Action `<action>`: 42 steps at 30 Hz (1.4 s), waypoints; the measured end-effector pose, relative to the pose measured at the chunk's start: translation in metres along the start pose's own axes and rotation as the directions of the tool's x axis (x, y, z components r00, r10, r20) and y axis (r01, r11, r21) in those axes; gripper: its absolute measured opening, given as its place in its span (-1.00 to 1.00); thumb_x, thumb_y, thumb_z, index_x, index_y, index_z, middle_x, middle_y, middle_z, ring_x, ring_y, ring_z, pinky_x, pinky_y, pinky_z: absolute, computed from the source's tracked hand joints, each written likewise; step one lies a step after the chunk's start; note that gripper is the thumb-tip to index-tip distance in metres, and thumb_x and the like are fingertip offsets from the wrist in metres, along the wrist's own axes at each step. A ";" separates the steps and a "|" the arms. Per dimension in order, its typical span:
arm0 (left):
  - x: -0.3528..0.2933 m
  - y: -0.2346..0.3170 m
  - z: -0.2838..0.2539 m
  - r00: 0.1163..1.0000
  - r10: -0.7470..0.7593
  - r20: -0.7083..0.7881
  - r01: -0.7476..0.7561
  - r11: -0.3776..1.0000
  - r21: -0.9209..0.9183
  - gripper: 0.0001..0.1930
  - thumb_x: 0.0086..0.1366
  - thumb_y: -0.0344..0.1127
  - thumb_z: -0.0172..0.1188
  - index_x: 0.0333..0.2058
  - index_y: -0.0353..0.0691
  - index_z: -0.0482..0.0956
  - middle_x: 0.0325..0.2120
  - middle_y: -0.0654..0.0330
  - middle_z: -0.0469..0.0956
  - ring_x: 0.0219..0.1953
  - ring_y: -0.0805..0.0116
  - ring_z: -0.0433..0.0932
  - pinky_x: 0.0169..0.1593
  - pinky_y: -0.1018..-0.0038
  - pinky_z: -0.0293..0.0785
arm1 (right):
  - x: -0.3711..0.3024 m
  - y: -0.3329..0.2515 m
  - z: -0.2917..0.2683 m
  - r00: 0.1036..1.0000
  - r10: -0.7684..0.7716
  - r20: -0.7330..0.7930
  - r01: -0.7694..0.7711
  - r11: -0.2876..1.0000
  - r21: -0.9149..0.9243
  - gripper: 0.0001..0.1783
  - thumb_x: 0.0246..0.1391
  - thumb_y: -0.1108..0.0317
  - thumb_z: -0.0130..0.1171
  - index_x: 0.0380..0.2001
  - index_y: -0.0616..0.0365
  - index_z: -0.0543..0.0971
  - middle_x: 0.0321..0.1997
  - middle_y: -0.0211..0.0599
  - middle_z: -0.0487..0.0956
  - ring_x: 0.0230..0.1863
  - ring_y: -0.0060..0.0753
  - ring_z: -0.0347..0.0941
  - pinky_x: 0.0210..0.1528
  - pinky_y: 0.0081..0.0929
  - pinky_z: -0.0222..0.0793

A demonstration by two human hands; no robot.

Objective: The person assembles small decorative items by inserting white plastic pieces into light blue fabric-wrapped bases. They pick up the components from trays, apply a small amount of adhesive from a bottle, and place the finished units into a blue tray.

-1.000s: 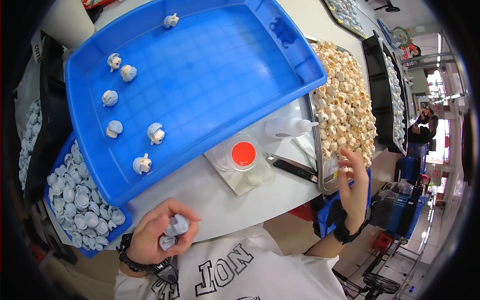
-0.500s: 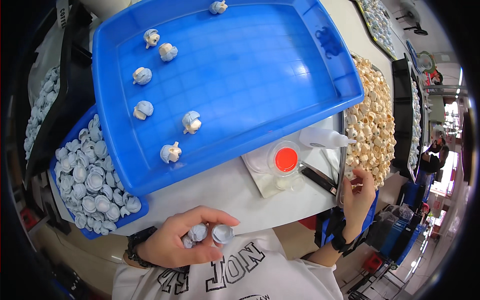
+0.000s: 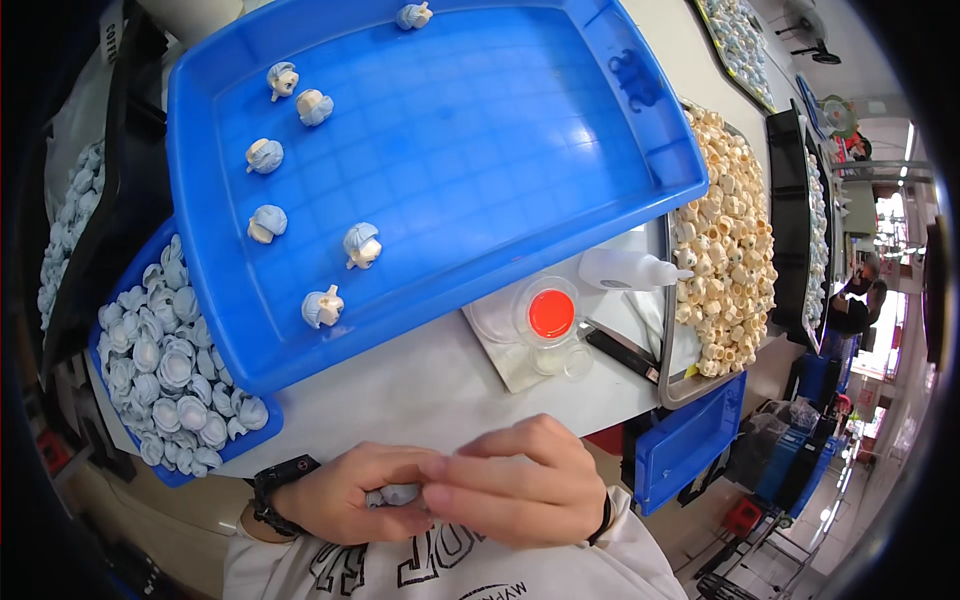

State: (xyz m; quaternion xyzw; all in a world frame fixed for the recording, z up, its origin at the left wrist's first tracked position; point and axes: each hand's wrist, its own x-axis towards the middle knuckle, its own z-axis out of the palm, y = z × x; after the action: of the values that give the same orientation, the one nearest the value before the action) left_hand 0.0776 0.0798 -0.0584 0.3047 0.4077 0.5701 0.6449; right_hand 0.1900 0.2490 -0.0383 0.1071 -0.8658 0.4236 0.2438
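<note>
While the left hand (image 3: 345, 492) grips pale blue, rounded, plastic-looking pieces (image 3: 400, 494) before the white worktop (image 3: 400, 418), the right hand (image 3: 530, 482), bent, contents hidden, meets it, apparently for fitting, calling for careful alignment.

There are two hands (image 3: 525, 485), seven blue-and-cream pieces (image 3: 362, 246) in one large blue tray (image 3: 470, 150), one bottle (image 3: 622, 268) and one red-centred cup (image 3: 551, 313).

Large black capitals (image 3: 440, 552) on a white shirt (image 3: 625, 560), smaller print (image 3: 498, 590) below, dark letters (image 3: 111, 38) on a pale strip (image 3: 112, 48)
</note>
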 end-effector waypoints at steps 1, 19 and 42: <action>-0.001 -0.002 -0.001 1.000 0.015 -0.010 -0.015 0.999 -0.028 -0.69 0.13 -0.43 0.05 -0.13 -0.39 0.40 -0.27 0.13 0.50 -0.23 0.42 0.46 -0.14 0.52 0.36 | 0.000 0.000 0.003 1.000 0.018 -0.005 -0.018 1.000 -0.011 -0.68 -0.32 0.48 0.27 -0.33 0.21 0.60 -0.36 -0.27 0.58 -0.48 -0.46 0.43 -0.58 -0.68 0.19; 0.001 -0.004 -0.003 0.999 -0.045 0.025 0.047 0.996 -0.077 -0.71 0.15 -0.35 -0.02 -0.19 -0.40 0.42 -0.37 0.13 0.49 -0.34 0.42 0.42 -0.25 0.53 0.33 | -0.003 -0.004 0.000 0.999 -0.038 0.015 0.037 0.999 0.038 -0.71 -0.30 0.55 0.19 -0.36 0.26 0.58 -0.38 -0.21 0.54 -0.50 -0.46 0.42 -0.56 -0.66 0.28; 0.000 -0.005 0.011 0.981 -0.066 -0.184 0.027 0.979 -0.203 -0.65 0.23 -0.33 0.04 -0.03 -0.34 0.33 -0.27 0.23 0.39 -0.32 0.52 0.33 -0.15 0.56 0.28 | -0.009 0.014 -0.061 0.933 0.354 -0.063 -0.343 0.824 -0.452 -0.59 -0.45 0.60 0.27 -0.34 0.16 0.57 -0.41 -0.30 0.53 -0.48 -0.31 0.38 -0.48 -0.48 0.22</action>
State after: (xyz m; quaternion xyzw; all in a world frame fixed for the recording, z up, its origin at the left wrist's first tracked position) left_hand 0.0896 0.0802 -0.0576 0.1730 0.4150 0.6193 0.6436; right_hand 0.2124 0.3055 -0.0202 -0.1077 -0.9484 0.2448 0.1705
